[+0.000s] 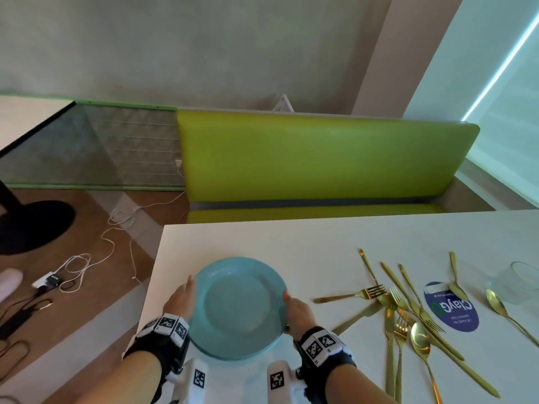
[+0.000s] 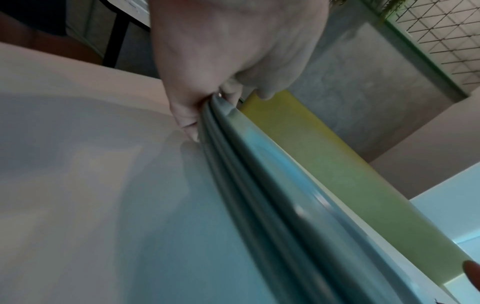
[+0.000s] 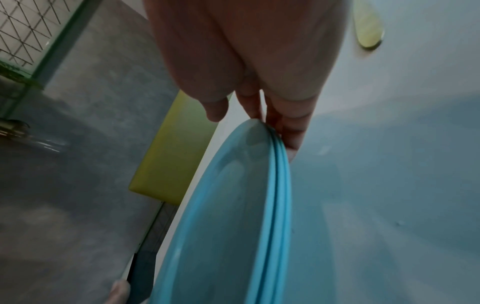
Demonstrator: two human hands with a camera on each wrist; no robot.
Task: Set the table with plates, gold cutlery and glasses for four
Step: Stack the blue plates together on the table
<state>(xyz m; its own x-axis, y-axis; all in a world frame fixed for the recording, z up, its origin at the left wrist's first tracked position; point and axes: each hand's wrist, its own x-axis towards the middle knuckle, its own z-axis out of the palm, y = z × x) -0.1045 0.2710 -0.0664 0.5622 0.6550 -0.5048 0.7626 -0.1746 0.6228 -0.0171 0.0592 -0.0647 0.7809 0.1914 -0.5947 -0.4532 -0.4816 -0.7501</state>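
Observation:
A stack of light blue plates [image 1: 239,307] is at the near left of the white table [image 1: 291,237]. My left hand [image 1: 180,301] grips its left rim and my right hand [image 1: 297,310] grips its right rim. In the left wrist view the fingers [image 2: 189,117] pinch the stacked plate rims [image 2: 259,205]. In the right wrist view the fingers [image 3: 288,127] lie under the plates' edge [image 3: 275,205]. Whether the stack rests on the table or hangs just above it, I cannot tell. Several gold forks, knives and spoons [image 1: 402,310] lie jumbled to the right. A clear glass [image 1: 522,281] stands at the far right.
A round blue sticker [image 1: 450,307] lies on the table among the cutlery. A green bench [image 1: 320,158] runs behind the table's far edge. Left of the table, white cables and a charger [image 1: 73,269] lie on the wooden floor near a black table base [image 1: 29,225].

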